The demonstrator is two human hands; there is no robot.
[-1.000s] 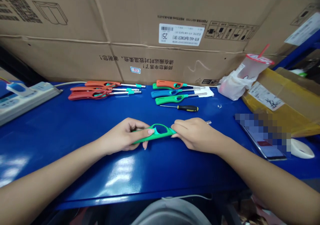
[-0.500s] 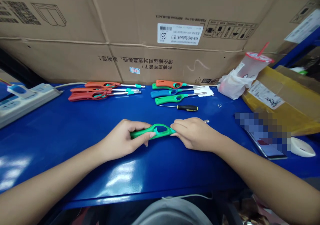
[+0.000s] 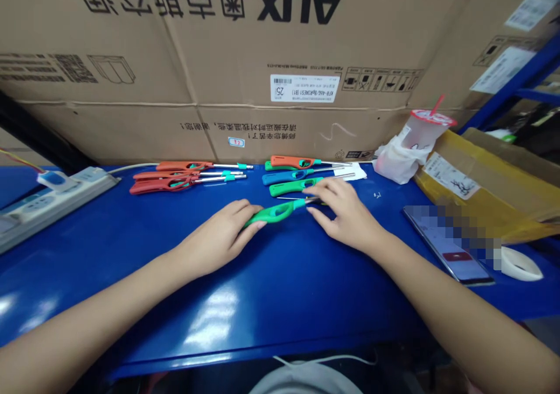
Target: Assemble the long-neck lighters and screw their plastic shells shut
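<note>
My left hand (image 3: pixel 221 233) is closed round the handle end of a green long-nosed lighter (image 3: pixel 276 211), which lies low over the blue table (image 3: pixel 271 289). The lighter's metal nose points right, toward my right hand (image 3: pixel 343 213). That hand has its fingers stretched out flat, just behind the nose tip. It covers the spot where a black-handled screwdriver lay, and the screwdriver is almost wholly hidden under it.
Three red lighters (image 3: pixel 175 176) lie at the back left; an orange, a blue and a green lighter (image 3: pixel 297 174) lie behind my hands. A power strip (image 3: pixel 48 198) is far left. At right are a phone (image 3: pixel 446 245), a bagged cup (image 3: pixel 409 146), a yellow parcel (image 3: pixel 485 178) and a tape roll (image 3: pixel 520 264). Cardboard boxes (image 3: pixel 262 61) wall the back.
My right hand has let go of the green lighter's front and moved back over the screwdriver, fingers now spread. My left hand pushed the lighter farther away. The camera tilted up.
</note>
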